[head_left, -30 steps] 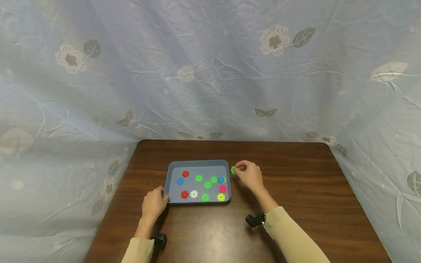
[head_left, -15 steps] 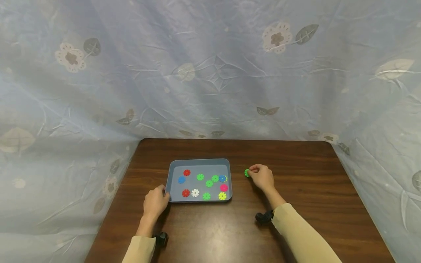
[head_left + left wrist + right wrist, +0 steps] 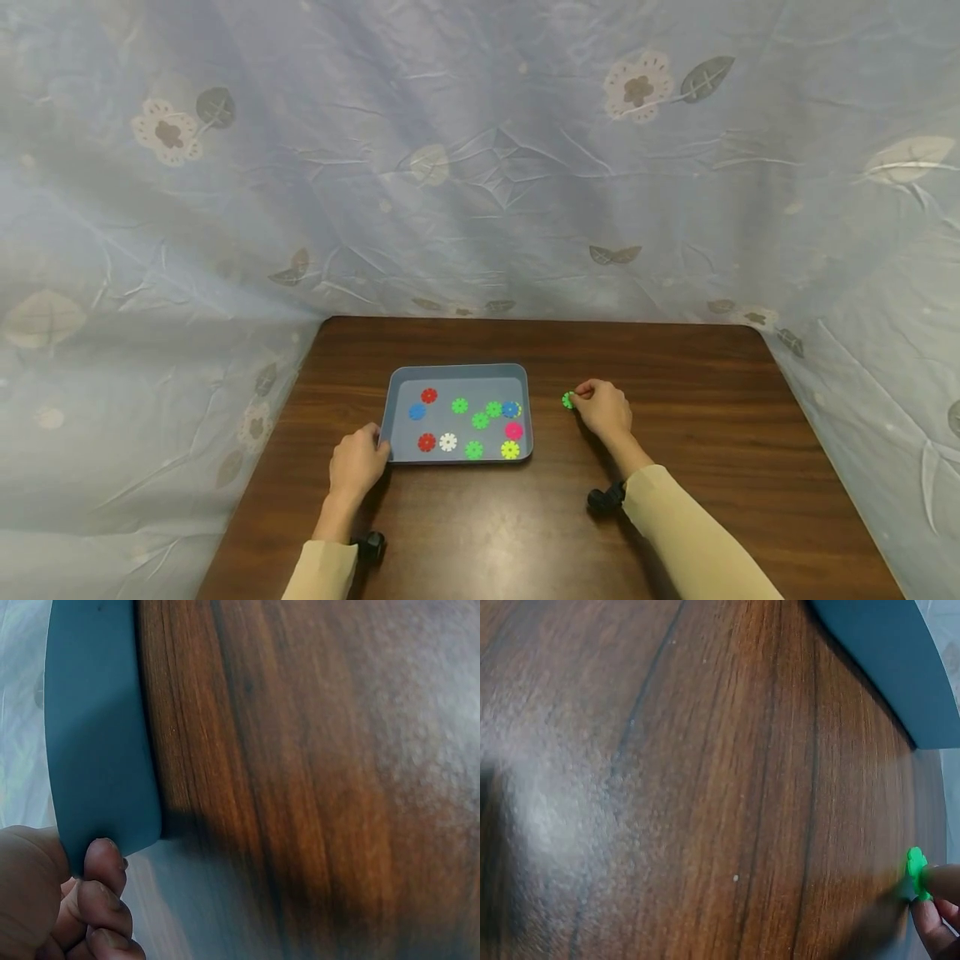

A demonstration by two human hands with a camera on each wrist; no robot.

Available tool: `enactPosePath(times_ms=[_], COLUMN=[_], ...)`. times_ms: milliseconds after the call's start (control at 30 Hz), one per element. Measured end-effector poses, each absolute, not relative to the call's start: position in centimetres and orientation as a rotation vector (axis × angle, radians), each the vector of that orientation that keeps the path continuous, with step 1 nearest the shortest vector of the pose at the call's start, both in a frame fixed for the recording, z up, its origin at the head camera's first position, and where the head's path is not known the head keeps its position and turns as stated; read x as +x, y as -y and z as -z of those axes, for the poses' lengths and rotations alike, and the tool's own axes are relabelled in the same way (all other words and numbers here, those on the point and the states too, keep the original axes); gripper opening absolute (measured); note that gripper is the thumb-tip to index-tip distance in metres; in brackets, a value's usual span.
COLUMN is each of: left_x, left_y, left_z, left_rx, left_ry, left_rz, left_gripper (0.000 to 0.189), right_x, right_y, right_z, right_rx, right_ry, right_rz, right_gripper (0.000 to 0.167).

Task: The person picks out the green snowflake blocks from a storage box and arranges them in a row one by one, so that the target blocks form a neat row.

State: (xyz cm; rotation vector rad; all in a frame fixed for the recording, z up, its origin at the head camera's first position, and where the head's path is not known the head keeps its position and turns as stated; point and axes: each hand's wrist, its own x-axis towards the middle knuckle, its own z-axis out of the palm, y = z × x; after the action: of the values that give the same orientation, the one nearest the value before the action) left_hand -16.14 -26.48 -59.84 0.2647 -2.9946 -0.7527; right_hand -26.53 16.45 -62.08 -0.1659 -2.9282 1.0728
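My left hand (image 3: 357, 463) grips the near left corner of a blue-grey tray (image 3: 454, 372). In the left wrist view, the thumb and curled fingers (image 3: 103, 870) close round the tray's corner (image 3: 105, 735). To the right of the tray, my right hand (image 3: 606, 412) pinches a green snowflake disc (image 3: 567, 400) between thumb and fingers. The right wrist view has this disc (image 3: 916, 868) standing on edge at the fingertips, low over the table; whether it touches the wood I cannot tell.
Several snowflake discs lie in the tray, among them a red disc (image 3: 429, 396), a white disc (image 3: 447, 442) and a pink disc (image 3: 513, 431). A blue disc (image 3: 510, 409) partly covers a yellow one. Patterned cloth (image 3: 480, 167) hangs behind the brown table (image 3: 675, 367).
From beside the tray's right edge, my right hand has carried the green disc farther right and slightly nearer the table's front. My left hand has stayed on the tray corner.
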Motion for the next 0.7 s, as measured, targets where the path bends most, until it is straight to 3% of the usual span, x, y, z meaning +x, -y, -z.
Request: enactPosePath(times_ms=[700], left_x=[-16.2], left_y=[26.2], left_z=[59.7], left_rx=[0.278], left_ry=[2.980], left_rz=[0.741], left_gripper=[0.015], right_x=[-26.4], right_y=[-15.0], right_z=[60.5], right_rx=[-0.080], right_ry=[2.905], right_rz=[-1.084], right_gripper=[0.021])
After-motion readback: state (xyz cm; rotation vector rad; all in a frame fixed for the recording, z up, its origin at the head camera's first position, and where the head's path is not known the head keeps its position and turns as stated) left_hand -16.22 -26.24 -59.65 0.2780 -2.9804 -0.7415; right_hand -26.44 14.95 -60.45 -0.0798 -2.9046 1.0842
